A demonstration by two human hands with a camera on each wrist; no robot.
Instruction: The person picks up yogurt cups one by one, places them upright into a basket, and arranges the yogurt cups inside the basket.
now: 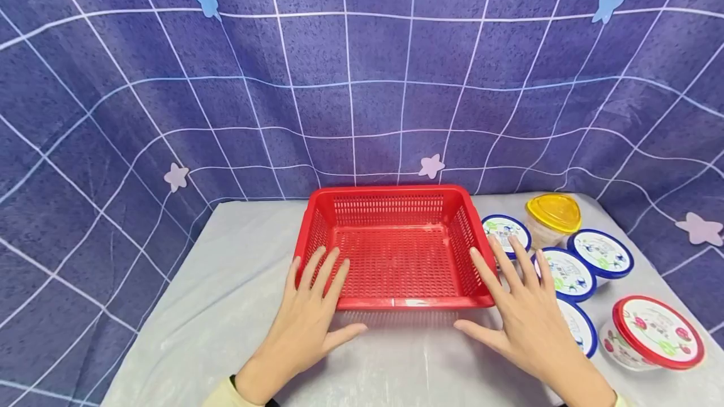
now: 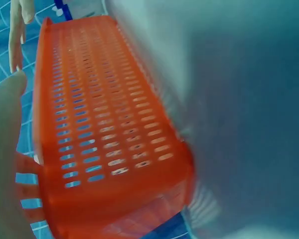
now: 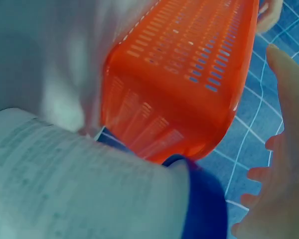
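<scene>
Red basket [image 1: 390, 256]: rectangular, slotted in walls and floor, mouth upward. Location: on the pale tabletop [image 1: 243, 269], in front of the gridded blue cloth [image 1: 373, 49].

Handling (judged by eye): apparently moulded plastic; probably light for its bulk, stiff along the rim, with slight give in the perforated walls. Likely smooth, perhaps a little slippery (bright glint on the near edge), hardly fragile. Best hold: both short sides at mid-length, thumb and fingers on opposite faces of the rim, for a level lift; one corner alone, a poor choice, with some risk of tipping or twisting.

Left hand [image 1: 308, 319]: at the near left corner, fingers straight and spread, gripping nothing. Right hand [image 1: 526, 316]: at the near right corner, likewise extended, thumb apart. Actual contact with the rim: not possible to tell.

To the right: blue-lidded tubs [image 1: 506, 233] (one partly behind the right hand), yellow-lidded tub [image 1: 554, 212], red-lidded tub [image 1: 656, 333].
</scene>
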